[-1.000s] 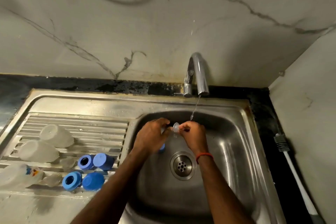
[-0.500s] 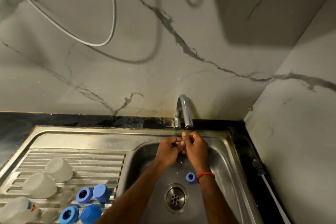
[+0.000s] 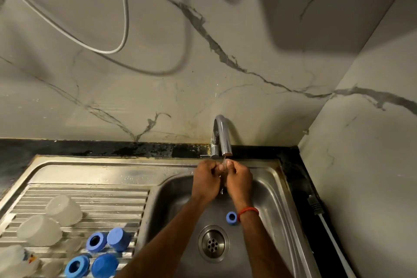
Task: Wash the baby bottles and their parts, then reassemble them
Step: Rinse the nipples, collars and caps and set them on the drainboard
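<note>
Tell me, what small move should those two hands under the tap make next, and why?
Probably turn the small piece pinched, hidden, between left hand and right hand so the thin trickle from the curved steel tap rinses its other side; a blue plastic ring lies waiting in the steel sink.

Home kitchen, sink corner. A steel sink (image 3: 277, 187) with a ribbed drainboard (image 3: 101, 196) sat in a worn black counter (image 3: 90, 148), with a curved chrome tap (image 3: 222, 133) at the back. Marble-look wall (image 3: 158, 74) panels met in a corner behind. Blue rings (image 3: 97, 242) and clear caps (image 3: 64, 210) lay on the drainboard. A white cable (image 3: 331, 237) lay on the counter at right.
</note>
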### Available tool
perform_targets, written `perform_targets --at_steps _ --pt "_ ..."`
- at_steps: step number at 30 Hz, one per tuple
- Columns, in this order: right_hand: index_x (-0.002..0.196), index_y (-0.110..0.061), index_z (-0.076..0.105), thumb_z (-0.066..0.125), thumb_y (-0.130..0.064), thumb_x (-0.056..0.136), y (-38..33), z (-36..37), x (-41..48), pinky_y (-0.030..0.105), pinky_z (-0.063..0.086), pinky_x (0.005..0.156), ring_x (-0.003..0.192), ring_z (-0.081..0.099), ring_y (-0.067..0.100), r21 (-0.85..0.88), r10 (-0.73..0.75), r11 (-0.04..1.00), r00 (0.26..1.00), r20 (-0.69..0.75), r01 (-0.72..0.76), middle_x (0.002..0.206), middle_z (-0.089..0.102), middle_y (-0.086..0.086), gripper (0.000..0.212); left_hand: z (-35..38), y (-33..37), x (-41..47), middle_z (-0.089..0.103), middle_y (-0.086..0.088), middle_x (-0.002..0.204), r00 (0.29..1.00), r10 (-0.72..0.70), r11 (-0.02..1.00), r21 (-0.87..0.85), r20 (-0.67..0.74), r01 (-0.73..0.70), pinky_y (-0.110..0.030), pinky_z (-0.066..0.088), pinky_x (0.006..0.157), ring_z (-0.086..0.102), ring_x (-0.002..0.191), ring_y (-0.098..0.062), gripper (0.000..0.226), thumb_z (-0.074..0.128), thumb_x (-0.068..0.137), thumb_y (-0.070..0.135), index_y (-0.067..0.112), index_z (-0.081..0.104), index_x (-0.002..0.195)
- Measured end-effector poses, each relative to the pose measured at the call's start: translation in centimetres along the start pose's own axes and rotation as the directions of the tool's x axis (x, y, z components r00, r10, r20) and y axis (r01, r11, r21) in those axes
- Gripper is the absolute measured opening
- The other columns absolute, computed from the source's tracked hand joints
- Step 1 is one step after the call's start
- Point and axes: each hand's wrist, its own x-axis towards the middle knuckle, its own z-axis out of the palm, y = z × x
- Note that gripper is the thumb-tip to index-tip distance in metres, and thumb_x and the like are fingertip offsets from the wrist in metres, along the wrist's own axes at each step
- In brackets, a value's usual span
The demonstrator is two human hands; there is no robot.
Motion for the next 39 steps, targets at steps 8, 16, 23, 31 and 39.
perform_targets --at_steps 8,16,23,31,39 --pt "0.095 -0.008 0.073 0.065 -0.016 0.095 0.1 -0.1 0.1 0.024 0.059 0.063 0.076 0.074 0.016 0.372 0.12 0.914 0.983 0.141 -0.165 0.089 0.076 0.01 0.011 -0.6 -1.4 1.2 0.063 0.0 0.089 0.997 0.029 0.995 0.094 0.068 -0.035 -0.026 0.049 0.076 0.061 0.084 -0.012 0.025 0.048 0.103 0.016 0.017 0.063 0.083" --pt "0.121 -0.027 0.057 0.074 -0.016 0.086 0.9 -1.6 0.3 0.021 0.057 0.079 0.101 0.068 0.004 0.249 -0.124 0.967 0.956 0.266 0.056 0.107 0.072 -0.007 0.04 -0.8 -0.9 -0.2 0.074 0.002 0.101 0.998 -0.052 0.942 -0.332 0.018 0.055 -0.033 0.06 0.082 0.072 0.095 -0.014 0.017 0.062 0.099 0.012 0.017 0.062 0.115" --pt "0.084 -0.016 0.068 0.084 -0.016 0.077 1.4 -2.5 0.5 0.024 0.059 0.07 0.08 0.069 0.007 0.073 -0.244 0.969 0.955 0.171 0.234 0.081 0.072 -0.004 0.017 -1.3 -0.7 -0.8 0.076 0.001 0.092 0.993 -0.115 0.906 -0.413 -0.025 0.095 -0.028 0.06 0.072 0.074 0.086 -0.019 0.017 0.065 0.096 0.008 0.016 0.063 0.112" --pt "0.093 -0.019 0.069 0.08 -0.008 0.079 1.6 -1.4 0.7 0.026 0.058 0.082 0.094 0.068 0.005 -0.038 -0.286 0.955 0.948 0.144 0.294 0.097 0.073 -0.006 0.021 -1.2 -1.3 -0.7 0.074 -0.006 0.094 0.967 -0.249 0.877 -0.437 -0.06 0.199 -0.033 0.057 0.072 0.071 0.087 -0.024 0.009 0.058 0.101 0.015 0.015 0.067 0.104" --pt "0.117 -0.022 0.064 0.071 -0.009 0.088 2.1 -1.0 1.1 0.021 0.055 0.083 0.105 0.064 0.008 -0.064 -0.322 0.94 0.934 0.153 0.334 0.113 0.069 -0.003 0.033 -1.3 -1.5 -0.5 0.073 -0.007 0.095 0.976 -0.219 0.898 -0.391 -0.007 0.199 -0.047 0.059 0.081 0.07 0.092 -0.031 0.01 0.057 0.102 0.02 0.017 0.067 0.102"
